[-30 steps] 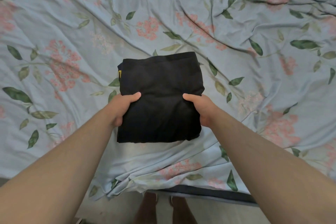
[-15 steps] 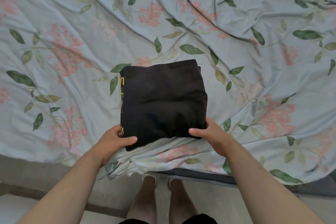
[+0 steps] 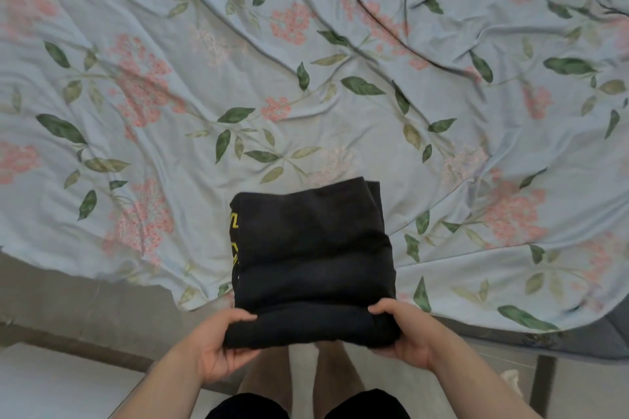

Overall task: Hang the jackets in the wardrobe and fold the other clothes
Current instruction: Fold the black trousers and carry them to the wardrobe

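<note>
A folded black garment (image 3: 313,248) with yellow lettering along its left edge sticks out over the near edge of the bed, lifted at its near end. My left hand (image 3: 218,347) grips its near left corner, thumb on top and fingers underneath. My right hand (image 3: 405,337) grips the near right corner the same way. The garment's far half still lies over the sheet. No jacket and no wardrobe are in view.
The bed is covered by a wrinkled light-blue sheet (image 3: 170,95) with pink flowers and green leaves. Its near edge hangs over the frame (image 3: 544,347). My bare legs (image 3: 326,374) stand on the pale floor (image 3: 51,384) below.
Both hands have slid from the garment's sides to its near corners and pulled it toward me, off the bed's edge. The view has tipped down, showing more floor.
</note>
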The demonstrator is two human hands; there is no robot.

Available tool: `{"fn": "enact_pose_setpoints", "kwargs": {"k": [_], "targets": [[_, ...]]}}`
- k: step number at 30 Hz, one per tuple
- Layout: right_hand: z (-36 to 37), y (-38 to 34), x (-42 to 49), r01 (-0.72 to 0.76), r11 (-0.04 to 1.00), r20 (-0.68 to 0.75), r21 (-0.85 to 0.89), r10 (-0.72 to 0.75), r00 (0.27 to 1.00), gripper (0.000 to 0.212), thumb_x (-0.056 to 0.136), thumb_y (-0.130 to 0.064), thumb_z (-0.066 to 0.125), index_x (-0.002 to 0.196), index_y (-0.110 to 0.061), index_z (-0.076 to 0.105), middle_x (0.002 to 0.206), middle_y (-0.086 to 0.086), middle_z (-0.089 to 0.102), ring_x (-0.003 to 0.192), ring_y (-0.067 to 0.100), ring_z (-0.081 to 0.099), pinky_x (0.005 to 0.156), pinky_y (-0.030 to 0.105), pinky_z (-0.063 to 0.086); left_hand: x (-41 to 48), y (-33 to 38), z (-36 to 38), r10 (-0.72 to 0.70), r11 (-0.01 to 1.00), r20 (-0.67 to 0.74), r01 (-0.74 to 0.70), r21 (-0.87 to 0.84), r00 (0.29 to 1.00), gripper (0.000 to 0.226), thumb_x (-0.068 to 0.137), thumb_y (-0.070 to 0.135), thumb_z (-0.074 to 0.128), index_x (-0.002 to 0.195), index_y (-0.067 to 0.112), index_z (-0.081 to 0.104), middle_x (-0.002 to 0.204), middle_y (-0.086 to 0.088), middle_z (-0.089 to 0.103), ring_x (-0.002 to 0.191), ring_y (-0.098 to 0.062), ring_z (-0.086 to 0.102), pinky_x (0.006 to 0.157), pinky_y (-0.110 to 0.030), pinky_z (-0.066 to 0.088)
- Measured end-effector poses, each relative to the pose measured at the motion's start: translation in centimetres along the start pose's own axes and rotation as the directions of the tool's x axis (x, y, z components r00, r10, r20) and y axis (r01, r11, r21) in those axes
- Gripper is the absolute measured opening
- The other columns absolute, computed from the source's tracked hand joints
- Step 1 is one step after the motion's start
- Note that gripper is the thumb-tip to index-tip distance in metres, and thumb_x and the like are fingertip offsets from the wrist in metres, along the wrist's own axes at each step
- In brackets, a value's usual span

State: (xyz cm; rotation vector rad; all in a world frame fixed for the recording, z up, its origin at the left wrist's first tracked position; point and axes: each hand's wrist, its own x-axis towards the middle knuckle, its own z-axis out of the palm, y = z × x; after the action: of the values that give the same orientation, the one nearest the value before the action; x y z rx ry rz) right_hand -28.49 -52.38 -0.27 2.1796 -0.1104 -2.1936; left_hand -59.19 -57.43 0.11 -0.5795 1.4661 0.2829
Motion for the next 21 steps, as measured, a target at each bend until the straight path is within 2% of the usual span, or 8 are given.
{"fn": "enact_pose_setpoints", "kwargs": {"k": [3,8,11,13,15,17,19,21], "targets": [[-0.5,0.6,-1.3,0.048,0.999,0.032,-0.02,-0.048,0.998,0.032,0.089,-0.018,0.065,0.121,-0.02,0.061,0.103,0.008,0.073,0.08,0.026,0.073,0.063,0.037,0.057,-0.6,-0.8,-0.2,-0.015,0.998,-0.001,0.014,-0.061,1.0,0.066,0.064,0.004,0.071,0.127,-0.002,0.053,0.068,-0.023,0.066,0.05,-0.036,0.067,0.038,-0.039,0.054],[0.4,-2.0,-3.7,0.422,0.907,0.039,-0.015,-0.421,0.906,0.037,0.095,-0.035,0.064,0.129,-0.048,0.054,0.119,-0.009,0.069,0.086,0.019,0.075,0.054,0.034,0.054,-3.1,1.2,0.7,0.213,0.952,-0.079,-0.225,-0.209,0.974,0.028,0.085,0.014,0.069,0.11,0.007,0.059,0.069,-0.019,0.069,0.048,-0.03,0.068,0.037,-0.034,0.054],[1.6,-4.5,-4.1,0.488,0.862,0.008,0.139,-0.494,0.869,0.029,0.098,-0.036,0.059,0.126,-0.041,0.059,0.113,0.004,0.07,0.068,0.026,0.072,0.047,0.031,0.052,-4.7,3.6,1.2,0.276,0.918,0.064,-0.243,-0.314,0.959,0.021,0.093,0.021,0.06,0.107,0.005,0.062,0.076,-0.027,0.068,0.044,-0.029,0.066,0.03,-0.029,0.05],[2.5,-6.3,-3.9,0.502,0.838,0.013,0.215,-0.516,0.856,0.027,0.101,-0.032,0.054,0.128,-0.037,0.059,0.11,0.012,0.068,0.058,0.027,0.066,0.044,0.029,0.05,-4.9,5.2,1.8,0.307,0.895,0.14,-0.236,-0.378,0.941,0.026,0.099,0.021,0.05,0.11,-0.001,0.06,0.072,-0.028,0.067,0.041,-0.026,0.065,0.032,-0.03,0.051],[3.3,-8.0,-3.3,0.486,0.844,0.031,0.229,-0.505,0.862,0.026,0.104,-0.033,0.048,0.125,-0.028,0.063,0.114,0.014,0.07,0.068,0.025,0.072,0.046,0.027,0.052,-4.6,6.8,2.7,0.348,0.88,0.143,-0.271,-0.389,0.926,0.031,0.103,0.024,0.047,0.115,-0.002,0.058,0.076,-0.025,0.071,0.051,-0.025,0.07,0.041,-0.03,0.057],[3.9,-9.4,-2.9,0.448,0.864,0.075,0.23,-0.475,0.877,0.036,0.105,-0.038,0.041,0.13,-0.02,0.06,0.116,0.01,0.073,0.091,0.022,0.075,0.052,0.025,0.054,-4.2,8.5,3.5,0.387,0.86,0.144,-0.3,-0.414,0.911,0.034,0.102,0.029,0.048,0.118,0.0,0.056,0.088,-0.025,0.073,0.068,-0.027,0.075,0.051,-0.03,0.06],[4.4,-10.9,-2.6,0.45,0.857,0.098,0.253,-0.485,0.869,0.043,0.105,-0.037,0.041,0.142,-0.015,0.049,0.12,0.008,0.072,0.103,0.022,0.072,0.058,0.026,0.057,-3.8,10.0,4.2,0.416,0.839,0.127,-0.326,-0.436,0.9,0.04,0.101,0.031,0.049,0.125,-0.002,0.052,0.104,-0.026,0.071,0.087,-0.029,0.075,0.062,-0.033,0.062],[5.1,-12.1,-2.6,0.512,0.821,0.05,0.254,-0.54,0.84,0.051,0.102,-0.027,0.049,0.151,-0.023,0.034,0.124,0.009,0.067,0.104,0.021,0.071,0.067,0.03,0.059,-3.4,10.9,5.3,0.499,0.822,0.058,-0.451,-0.348,0.864,0.043,0.1,0.027,0.05,0.136,0.005,0.043,0.113,-0.022,0.068,0.099,-0.029,0.071,0.069,-0.037,0.06]]}}
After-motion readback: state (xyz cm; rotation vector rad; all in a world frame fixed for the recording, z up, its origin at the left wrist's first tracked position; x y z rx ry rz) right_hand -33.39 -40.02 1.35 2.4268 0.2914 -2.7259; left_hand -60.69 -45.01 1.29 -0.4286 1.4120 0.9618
